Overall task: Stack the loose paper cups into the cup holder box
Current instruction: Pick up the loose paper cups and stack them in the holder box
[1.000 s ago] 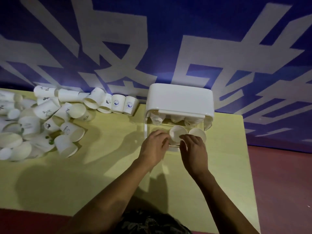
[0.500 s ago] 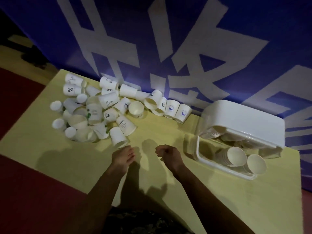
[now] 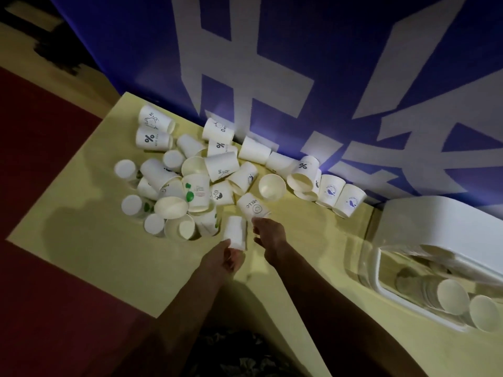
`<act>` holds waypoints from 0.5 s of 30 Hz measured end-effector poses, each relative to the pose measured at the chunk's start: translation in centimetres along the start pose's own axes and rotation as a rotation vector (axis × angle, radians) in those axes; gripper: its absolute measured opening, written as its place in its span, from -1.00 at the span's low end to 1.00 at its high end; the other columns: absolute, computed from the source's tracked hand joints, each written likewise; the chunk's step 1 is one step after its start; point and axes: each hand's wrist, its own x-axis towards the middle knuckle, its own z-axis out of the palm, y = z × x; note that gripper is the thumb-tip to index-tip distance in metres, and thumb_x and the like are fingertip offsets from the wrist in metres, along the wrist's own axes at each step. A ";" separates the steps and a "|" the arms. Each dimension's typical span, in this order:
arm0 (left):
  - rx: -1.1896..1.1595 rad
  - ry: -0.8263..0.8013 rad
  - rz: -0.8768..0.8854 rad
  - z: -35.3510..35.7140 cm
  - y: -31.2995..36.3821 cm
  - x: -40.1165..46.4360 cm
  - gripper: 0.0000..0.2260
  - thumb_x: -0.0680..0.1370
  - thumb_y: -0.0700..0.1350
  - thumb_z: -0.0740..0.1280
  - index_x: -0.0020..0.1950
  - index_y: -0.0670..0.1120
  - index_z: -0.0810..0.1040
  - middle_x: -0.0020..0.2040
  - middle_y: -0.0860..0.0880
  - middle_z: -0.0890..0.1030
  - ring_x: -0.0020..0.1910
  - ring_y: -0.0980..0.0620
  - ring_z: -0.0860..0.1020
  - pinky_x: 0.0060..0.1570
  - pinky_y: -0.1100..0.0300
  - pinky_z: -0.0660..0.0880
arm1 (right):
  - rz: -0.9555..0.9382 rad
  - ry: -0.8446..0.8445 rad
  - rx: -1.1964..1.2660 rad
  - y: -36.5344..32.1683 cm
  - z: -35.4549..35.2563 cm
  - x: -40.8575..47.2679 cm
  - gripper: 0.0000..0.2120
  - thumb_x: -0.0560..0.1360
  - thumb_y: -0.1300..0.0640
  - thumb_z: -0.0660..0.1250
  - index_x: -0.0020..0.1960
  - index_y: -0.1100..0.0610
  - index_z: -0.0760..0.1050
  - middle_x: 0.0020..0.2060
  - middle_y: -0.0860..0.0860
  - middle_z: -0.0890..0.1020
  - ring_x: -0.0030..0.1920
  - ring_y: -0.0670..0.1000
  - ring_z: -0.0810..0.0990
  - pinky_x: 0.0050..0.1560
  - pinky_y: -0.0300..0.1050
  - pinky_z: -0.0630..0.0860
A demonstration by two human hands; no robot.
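My left hand point(image 3: 226, 258) holds a plain white paper cup point(image 3: 234, 232) by its rim end; the fingers are curled around it and the cup points away from me, toward the pile. My right hand point(image 3: 268, 235) is just beside it, with the fingers stretched forward and a little spread. The fingertips point(image 3: 255, 221) are at the rim of a cup with the word HELLO point(image 3: 253, 208) on it, which lies on its side. I cannot tell if they really touch it or only come very close.

The loose cups point(image 3: 190, 180) lie in a heap on the yellow table point(image 3: 81, 240), to the left and in front of me, many on their sides, some with the mouth up. A row of them lies along the blue wall with white shapes point(image 3: 299, 63).

The cup holder box point(image 3: 435, 235) stands at the right side of the table, well apart from both hands. It is white on top and clear in front, and stacked cups point(image 3: 451, 297) lie inside with their open mouths toward me.
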 end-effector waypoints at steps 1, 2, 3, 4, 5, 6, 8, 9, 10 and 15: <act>0.041 0.018 0.033 0.0 0.2 -0.3 -0.79 0.52 -0.22 0.38 0.08 -0.32 0.52 0.01 -0.23 0.60 -0.14 -0.12 0.55 -0.36 0.12 0.56 | 0.005 0.027 0.009 -0.2 0.5 0.4 -0.92 0.48 0.21 0.36 -0.20 0.13 0.56 -0.23 0.09 0.58 -0.21 0.03 0.48 -0.17 -0.07 0.45; 0.096 0.040 0.077 0.2 0.0 -0.6 -0.79 0.51 -0.26 0.39 0.10 -0.31 0.52 0.02 -0.23 0.60 -0.13 -0.13 0.56 -0.33 0.10 0.56 | 0.002 0.056 0.021 -0.3 0.4 0.7 -0.91 0.48 0.24 0.35 -0.21 0.15 0.56 -0.23 0.09 0.58 -0.20 0.04 0.49 -0.16 -0.06 0.45; 0.166 0.069 0.136 0.4 0.0 -1.1 -0.81 0.51 -0.27 0.38 0.09 -0.30 0.52 0.00 -0.22 0.60 -0.14 -0.11 0.57 -0.35 0.12 0.56 | -0.005 0.080 0.013 -0.4 0.4 0.9 -0.91 0.49 0.25 0.33 -0.18 0.18 0.58 -0.23 0.09 0.60 -0.19 0.05 0.50 -0.14 -0.05 0.46; 0.255 0.100 0.203 0.5 0.0 -1.5 -0.86 0.52 -0.27 0.36 0.05 -0.29 0.52 -0.04 -0.21 0.60 -0.18 -0.08 0.56 -0.40 0.16 0.55 | -0.020 0.100 -0.005 -0.4 0.4 1.1 -0.91 0.49 0.25 0.32 -0.14 0.19 0.59 -0.22 0.08 0.62 -0.18 0.05 0.52 -0.13 -0.05 0.49; 0.357 0.118 0.286 0.8 -0.1 -2.0 -0.91 0.53 -0.26 0.34 -0.01 -0.26 0.51 -0.08 -0.19 0.59 -0.22 -0.06 0.56 -0.42 0.19 0.54 | -0.040 0.115 -0.030 -0.3 0.0 0.9 -0.91 0.50 0.23 0.32 -0.12 0.19 0.59 -0.22 0.08 0.63 -0.17 0.05 0.54 -0.14 -0.06 0.50; 0.487 0.132 0.394 0.9 -0.2 -2.5 -0.94 0.54 -0.23 0.32 -0.07 -0.23 0.50 -0.11 -0.17 0.59 -0.24 -0.05 0.56 -0.38 0.17 0.55 | -0.069 0.130 -0.056 -0.2 -0.5 0.5 -0.90 0.50 0.20 0.32 -0.13 0.18 0.59 -0.21 0.09 0.64 -0.18 0.05 0.54 -0.17 -0.06 0.50; 0.853 0.171 0.679 0.7 -0.5 -2.7 -0.86 0.53 -0.16 0.30 -0.20 -0.16 0.44 -0.14 -0.15 0.59 -0.22 -0.11 0.57 -0.22 0.06 0.56 | -0.139 0.171 -0.114 0.3 -2.0 -0.5 -0.88 0.48 0.15 0.32 -0.16 0.19 0.57 -0.18 0.11 0.66 -0.23 0.05 0.53 -0.23 -0.04 0.51; 1.000 0.177 0.804 0.7 -0.7 -2.8 -0.82 0.53 -0.14 0.30 -0.25 -0.14 0.40 -0.19 -0.12 0.58 -0.22 -0.12 0.55 -0.20 0.06 0.52 | -0.177 0.192 -0.149 0.5 -2.9 -1.1 -0.87 0.48 0.13 0.32 -0.15 0.19 0.56 -0.17 0.09 0.67 -0.24 0.06 0.55 -0.23 0.00 0.54; 1.093 0.162 0.913 0.9 -1.1 -3.2 -0.79 0.54 -0.14 0.30 -0.26 -0.13 0.36 -0.24 -0.08 0.54 -0.24 -0.10 0.51 -0.23 0.11 0.44 | -0.216 0.215 -0.182 0.9 -4.0 -1.8 -0.87 0.48 0.12 0.32 -0.14 0.17 0.56 -0.17 0.04 0.67 -0.23 0.08 0.58 -0.19 0.04 0.58; 1.307 0.027 1.266 3.1 -2.9 -5.5 -0.87 0.56 -0.17 0.30 -0.18 -0.08 0.42 -0.26 0.02 0.53 -0.27 0.05 0.49 -0.31 0.24 0.31 | -0.495 0.377 -0.357 2.1 -8.9 -5.4 -0.90 0.53 0.16 0.28 -0.15 0.13 0.50 -0.25 -0.04 0.65 -0.20 0.06 0.61 -0.24 -0.15 0.53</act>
